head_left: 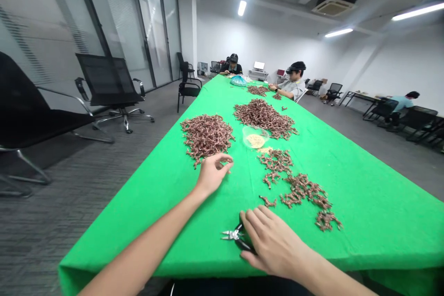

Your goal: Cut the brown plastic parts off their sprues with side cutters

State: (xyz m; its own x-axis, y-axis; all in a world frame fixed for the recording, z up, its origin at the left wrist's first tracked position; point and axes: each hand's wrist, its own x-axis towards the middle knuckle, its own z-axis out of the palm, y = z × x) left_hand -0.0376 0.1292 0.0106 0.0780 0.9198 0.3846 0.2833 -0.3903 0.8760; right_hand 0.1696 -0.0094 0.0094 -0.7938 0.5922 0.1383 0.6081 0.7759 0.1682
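Observation:
My left hand (212,175) hovers at the near edge of a heap of copper-brown branched pieces (206,138), thumb and forefinger curled, with nothing visible in them. My right hand (274,243) lies over the black handles of steel-jawed pliers (231,235) near the table's front edge, and the jaws point left. A clear bag of small tan bits (255,139) sits between that heap and a larger one (263,118). Smaller clumps of the same pieces (301,192) lie to the right of my hands on the green cloth-covered table (138,203).
Two seated people (293,82) (232,64) work at the table's far part, near more pieces and a blue bag (238,81). Black mesh chairs (107,78) stand to the left on grey carpet. Another person (402,104) sits at a table at the right.

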